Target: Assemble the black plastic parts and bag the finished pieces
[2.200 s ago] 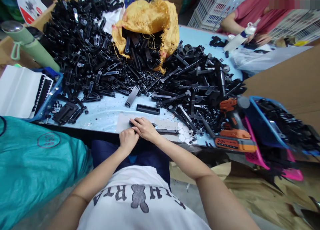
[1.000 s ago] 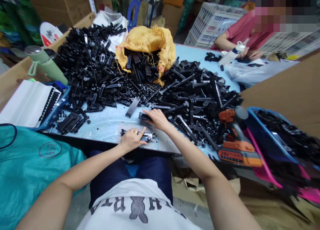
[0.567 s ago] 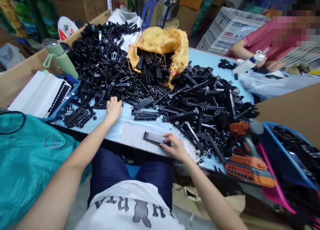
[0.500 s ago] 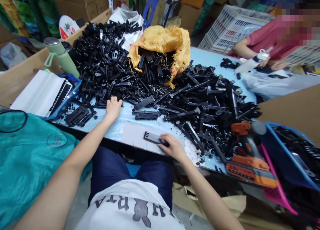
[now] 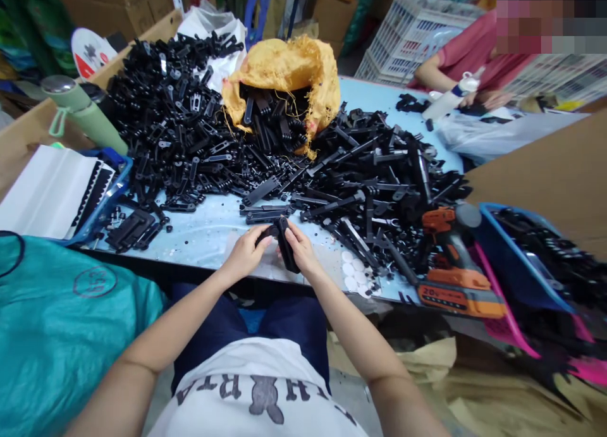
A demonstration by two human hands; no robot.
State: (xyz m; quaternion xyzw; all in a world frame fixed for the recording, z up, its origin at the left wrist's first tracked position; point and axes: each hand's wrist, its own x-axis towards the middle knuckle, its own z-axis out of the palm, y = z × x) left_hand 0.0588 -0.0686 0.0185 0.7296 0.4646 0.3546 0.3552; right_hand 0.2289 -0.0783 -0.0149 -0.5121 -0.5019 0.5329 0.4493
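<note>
My right hand [image 5: 303, 252] is closed round a long black plastic bracket [image 5: 287, 252], tilted up over the table's front edge. Pinched in my left hand [image 5: 247, 253] is a small black plastic part [image 5: 268, 232], close against the bracket's upper end; whether the two are joined I cannot tell. Just beyond my hands lie a few flat black bars [image 5: 265, 213], side by side. A big heap of black plastic parts [image 5: 180, 127] covers the table behind them, with a yellow woven sack [image 5: 279, 61] spilling more.
An orange cordless drill [image 5: 455, 266] lies at the right, beside a blue bin [image 5: 526, 253] of black parts. White round discs [image 5: 353, 271] sit near the front edge. At left stand a green bottle [image 5: 88, 111] and a blue basket [image 5: 124, 171]. Another person [image 5: 441, 73] works across the table.
My left hand has come from the heap to the middle with a small black part. My right hand has lifted the long bracket off the table and turned it upward. The view has shifted right.
</note>
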